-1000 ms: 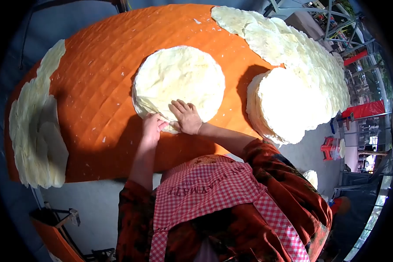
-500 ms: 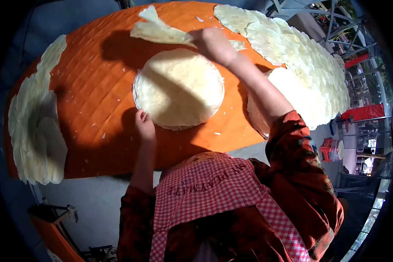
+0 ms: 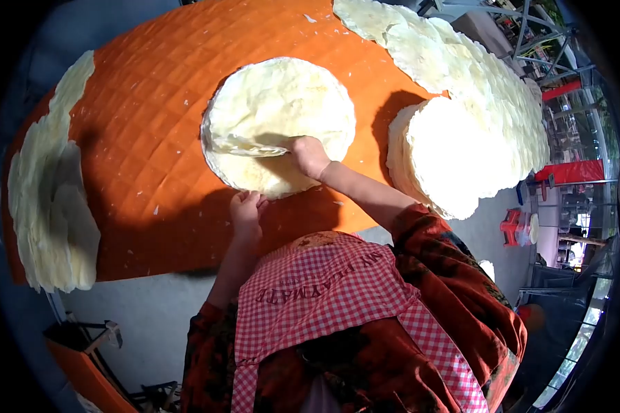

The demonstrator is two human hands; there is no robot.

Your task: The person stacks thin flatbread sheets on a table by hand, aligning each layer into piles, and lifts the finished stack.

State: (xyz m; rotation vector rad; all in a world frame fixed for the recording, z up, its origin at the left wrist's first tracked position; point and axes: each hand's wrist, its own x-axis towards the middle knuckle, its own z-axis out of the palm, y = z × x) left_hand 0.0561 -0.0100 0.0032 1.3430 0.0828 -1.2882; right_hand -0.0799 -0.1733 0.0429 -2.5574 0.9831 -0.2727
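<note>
A pile of thin, pale round sheets (image 3: 282, 96) lies at the middle of the orange quilted cloth (image 3: 145, 138). My right hand (image 3: 310, 157) is closed on the near edge of the top sheet, which is lifted and folded back from the one beneath. My left hand (image 3: 247, 206) is at the near left rim of the pile, its fingers bent together; whether they pinch an edge is too small to make out. To the right of the pile stands a taller, brightly lit stack of sheets (image 3: 441, 158).
Overlapping pale sheets (image 3: 420, 55) cover the cloth's far right side, and more sheets (image 3: 55, 206) lie along its left end. A red stool (image 3: 511, 227) stands on the floor at the right. An orange and black frame (image 3: 86, 344) is at the lower left.
Half a second ago my right hand swung a sheet above the pile's far side; now it is back at the near part, gripping a sheet's edge. My left hand has moved slightly right and down.
</note>
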